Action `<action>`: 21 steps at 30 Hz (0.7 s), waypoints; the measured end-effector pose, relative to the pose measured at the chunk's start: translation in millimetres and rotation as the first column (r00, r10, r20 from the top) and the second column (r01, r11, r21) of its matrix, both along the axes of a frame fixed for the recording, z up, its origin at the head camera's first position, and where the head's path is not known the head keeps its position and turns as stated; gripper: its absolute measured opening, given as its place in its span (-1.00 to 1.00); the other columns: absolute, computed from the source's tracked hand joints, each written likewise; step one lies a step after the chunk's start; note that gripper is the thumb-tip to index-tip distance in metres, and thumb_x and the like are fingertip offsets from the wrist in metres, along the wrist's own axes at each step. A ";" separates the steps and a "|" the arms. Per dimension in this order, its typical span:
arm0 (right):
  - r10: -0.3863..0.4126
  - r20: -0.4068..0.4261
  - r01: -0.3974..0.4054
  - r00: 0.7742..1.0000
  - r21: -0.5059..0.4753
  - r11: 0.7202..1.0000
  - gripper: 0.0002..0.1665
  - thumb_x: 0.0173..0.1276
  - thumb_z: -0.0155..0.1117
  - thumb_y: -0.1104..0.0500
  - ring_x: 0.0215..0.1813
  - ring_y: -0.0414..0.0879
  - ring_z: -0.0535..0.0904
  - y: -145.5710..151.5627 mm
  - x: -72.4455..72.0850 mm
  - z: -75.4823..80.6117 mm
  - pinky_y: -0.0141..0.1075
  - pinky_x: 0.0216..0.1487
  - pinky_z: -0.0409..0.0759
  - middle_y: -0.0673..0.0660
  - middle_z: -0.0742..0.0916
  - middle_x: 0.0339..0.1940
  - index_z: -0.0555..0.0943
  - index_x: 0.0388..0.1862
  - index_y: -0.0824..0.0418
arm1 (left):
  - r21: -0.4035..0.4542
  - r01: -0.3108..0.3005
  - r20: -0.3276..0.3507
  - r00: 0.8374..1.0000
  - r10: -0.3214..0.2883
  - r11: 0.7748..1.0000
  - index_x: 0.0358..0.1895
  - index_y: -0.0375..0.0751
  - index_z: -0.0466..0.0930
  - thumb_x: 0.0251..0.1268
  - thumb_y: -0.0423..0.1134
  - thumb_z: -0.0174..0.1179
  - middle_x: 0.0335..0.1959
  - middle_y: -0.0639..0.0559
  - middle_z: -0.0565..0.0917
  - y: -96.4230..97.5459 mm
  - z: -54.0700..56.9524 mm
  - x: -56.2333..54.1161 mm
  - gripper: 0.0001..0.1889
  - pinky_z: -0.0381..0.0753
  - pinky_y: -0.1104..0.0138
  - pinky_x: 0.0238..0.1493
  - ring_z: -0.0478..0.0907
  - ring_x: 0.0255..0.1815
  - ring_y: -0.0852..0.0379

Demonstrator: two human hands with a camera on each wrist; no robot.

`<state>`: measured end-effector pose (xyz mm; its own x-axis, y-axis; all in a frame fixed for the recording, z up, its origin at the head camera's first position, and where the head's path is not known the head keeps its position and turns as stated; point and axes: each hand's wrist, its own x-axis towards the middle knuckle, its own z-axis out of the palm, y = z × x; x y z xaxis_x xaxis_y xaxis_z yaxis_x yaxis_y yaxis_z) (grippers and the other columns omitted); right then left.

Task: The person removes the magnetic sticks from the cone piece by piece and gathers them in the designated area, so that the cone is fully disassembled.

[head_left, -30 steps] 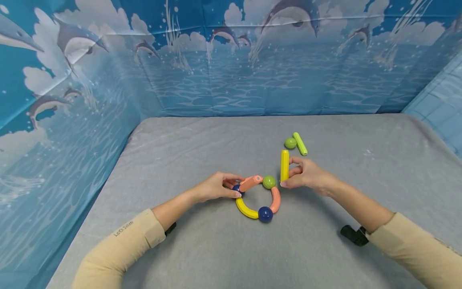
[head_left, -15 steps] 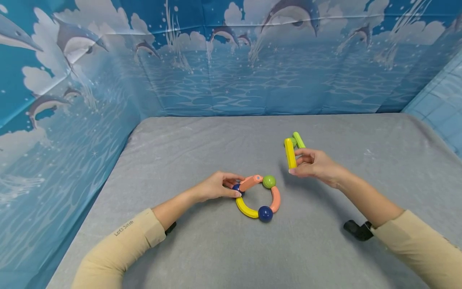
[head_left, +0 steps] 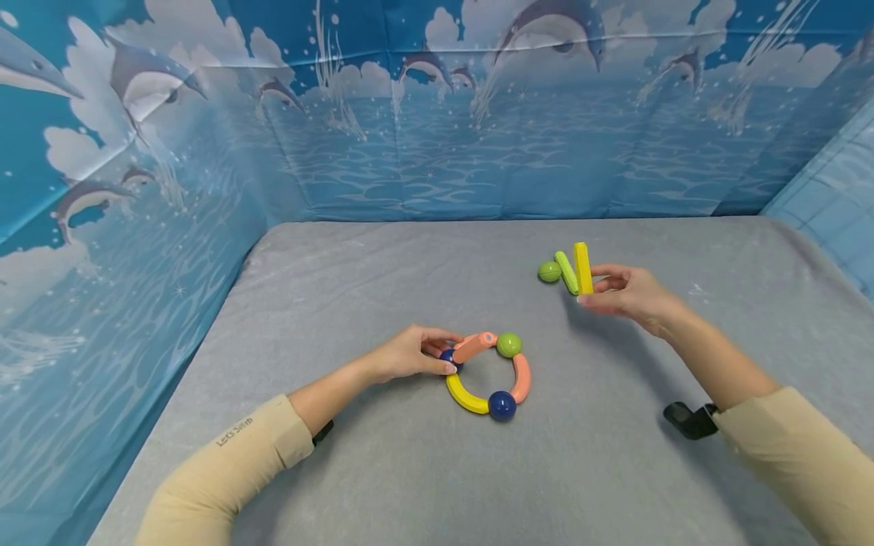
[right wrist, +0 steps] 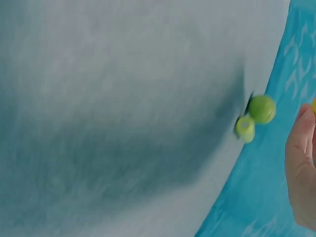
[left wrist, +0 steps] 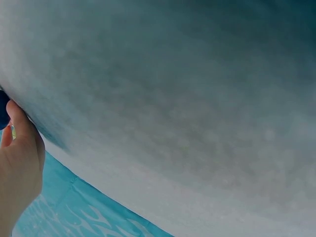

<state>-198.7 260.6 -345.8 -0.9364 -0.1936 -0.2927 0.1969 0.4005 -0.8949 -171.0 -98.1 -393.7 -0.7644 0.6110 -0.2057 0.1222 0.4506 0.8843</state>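
My left hand grips a dark blue ball at the left of a ring of toy balls and curved rods. A straight salmon-pink rod juts up from that ball, its free end toward the right. Round the ring run a curved yellow rod, a second blue ball, a curved pink rod and a green ball. My right hand pinches a straight yellow rod near its lower end, nearly upright above the table. In the right wrist view only a sliver of this rod shows.
Just left of the raised yellow rod, a light green rod and another green ball lie together on the grey cloth-covered table. A blue dolphin-print curtain stands behind the table's far edge.
My right hand has carried the yellow rod away from the ring, to the right and farther back, past the loose green pieces. The left hand and the ring have stayed put.
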 end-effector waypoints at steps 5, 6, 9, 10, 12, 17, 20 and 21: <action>-0.082 0.023 0.080 0.996 0.061 0.995 -0.04 0.19 0.38 0.15 -0.28 -0.29 0.55 12.7 -14.5 -6.3 -0.29 -0.06 0.57 0.17 0.43 -0.04 0.07 0.44 0.36 | -0.003 0.003 0.001 1.000 -0.003 1.000 0.20 -0.18 0.49 0.13 -0.32 0.32 -0.05 -0.06 0.58 -0.3 0.2 -0.8 -0.50 0.51 0.33 -0.02 0.50 -0.09 0.11; -0.092 0.024 0.090 0.995 0.082 0.993 -0.03 0.19 0.37 0.15 -0.29 -0.30 0.55 13.9 -17.6 -7.5 -0.30 -0.07 0.58 0.19 0.42 -0.01 0.07 0.44 0.35 | -0.004 0.003 -0.002 1.000 -0.003 1.000 0.20 -0.18 0.49 0.13 -0.31 0.32 -0.04 -0.06 0.58 -1.0 0.1 -0.8 -0.50 0.51 0.33 -0.02 0.50 -0.09 0.12; -0.102 0.017 0.098 0.995 0.154 0.983 -0.03 0.20 0.36 0.12 -0.31 -0.30 0.56 19.4 -24.6 -11.7 -0.31 -0.11 0.59 0.27 0.42 0.04 0.06 0.44 0.37 | -0.001 0.008 -0.004 1.000 -0.008 1.000 0.21 -0.19 0.49 0.14 -0.32 0.31 -0.03 -0.06 0.58 -0.9 -0.3 -1.4 -0.49 0.50 0.33 -0.01 0.50 -0.08 0.11; -0.108 0.020 0.103 0.994 0.171 0.980 -0.02 0.20 0.37 0.12 -0.33 -0.30 0.56 20.7 -26.9 -13.2 -0.31 -0.13 0.59 0.29 0.42 0.05 0.05 0.44 0.37 | 0.000 0.008 -0.004 1.000 -0.008 1.000 0.21 -0.19 0.49 0.14 -0.32 0.31 -0.03 -0.06 0.58 -0.9 -0.4 -1.4 -0.49 0.50 0.33 -0.01 0.50 -0.08 0.11; -0.109 0.028 0.102 0.994 0.193 0.976 -0.02 0.20 0.36 0.12 -0.34 -0.31 0.57 22.4 -31.1 -15.7 -0.32 -0.14 0.59 0.31 0.42 0.07 0.05 0.44 0.38 | 0.000 0.006 -0.002 1.000 -0.006 1.000 0.21 -0.19 0.49 0.14 -0.33 0.31 -0.03 -0.06 0.58 -0.9 -0.3 -1.3 -0.49 0.50 0.33 -0.01 0.50 -0.08 0.11; -0.116 0.071 0.100 0.991 0.203 0.974 -0.02 0.21 0.35 0.15 -0.37 -0.33 0.54 24.5 -40.5 -21.1 -0.35 -0.17 0.59 0.36 0.39 0.14 0.02 0.44 0.40 | 0.002 0.009 0.004 1.000 -0.009 1.000 0.20 -0.18 0.49 0.13 -0.31 0.32 -0.04 -0.06 0.58 -0.5 0.4 -0.4 -0.50 0.50 0.33 -0.02 0.50 -0.09 0.11; -0.115 0.095 0.094 0.989 0.202 0.975 -0.02 0.23 0.33 0.15 -0.37 -0.33 0.53 24.5 -45.5 -23.1 -0.37 -0.19 0.59 0.37 0.37 0.16 0.00 0.45 0.40 | 0.005 0.008 0.010 1.000 -0.008 1.000 0.20 -0.18 0.49 0.14 -0.31 0.32 -0.04 -0.05 0.58 -0.2 0.4 -0.5 -0.50 0.50 0.33 -0.02 0.50 -0.09 0.11; -0.117 0.100 0.095 0.988 0.202 0.975 -0.02 0.23 0.34 0.15 -0.37 -0.31 0.53 24.4 -47.1 -23.3 -0.37 -0.20 0.59 0.38 0.37 0.16 0.01 0.45 0.40 | 0.004 0.007 0.010 1.000 -0.007 1.000 0.20 -0.18 0.49 0.14 -0.32 0.32 -0.04 -0.05 0.58 -0.2 0.3 -0.5 -0.50 0.50 0.33 -0.02 0.50 -0.09 0.11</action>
